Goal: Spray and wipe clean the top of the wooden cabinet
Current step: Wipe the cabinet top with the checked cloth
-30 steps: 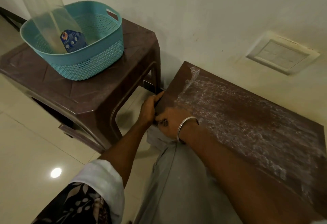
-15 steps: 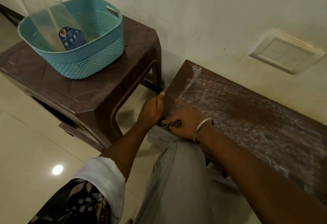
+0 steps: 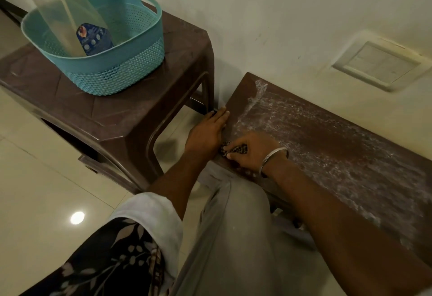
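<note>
The brown wooden cabinet top (image 3: 339,146) runs along the wall on the right, streaked with white foamy spray. My right hand (image 3: 252,151), with a metal bangle on the wrist, grips a small dark patterned cloth (image 3: 233,149) at the top's near left corner. My left hand (image 3: 207,132) lies with straight fingers along the cabinet's left edge, touching it beside the cloth. A clear spray bottle (image 3: 77,22) with a blue label stands tilted in the teal basket (image 3: 121,66).
The teal basket sits on a brown plastic stool (image 3: 105,113) to the left of the cabinet, with a narrow gap between them. A cream wall with a switch plate (image 3: 381,64) rises behind. Glossy floor tiles (image 3: 42,190) spread left; my knee is below.
My right hand has slid with the cloth from the left edge onto the cabinet top. My left hand has stretched its fingers farther along the left edge.
</note>
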